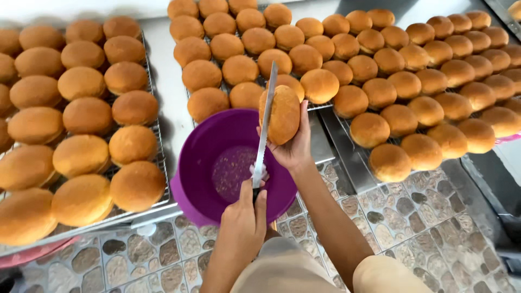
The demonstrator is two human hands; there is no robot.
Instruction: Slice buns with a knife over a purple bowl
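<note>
Purple bowl [206, 157] (between racks) sits under hands gripping knife [265, 127] and bun [284, 115].

Your hands work over the purple bowl [206, 157], hemmed by bun racks: one rack [157, 163] close on the left, another [320, 106] just behind the knife [266, 119], more buns [423, 92] crowding the right; open room lies only near you, above the stone-patterned floor [423, 228]

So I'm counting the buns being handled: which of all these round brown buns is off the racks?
The golden-brown round bun held on edge in the right hand, above the purple plastic bowl; the rest lie on wire racks.
</note>
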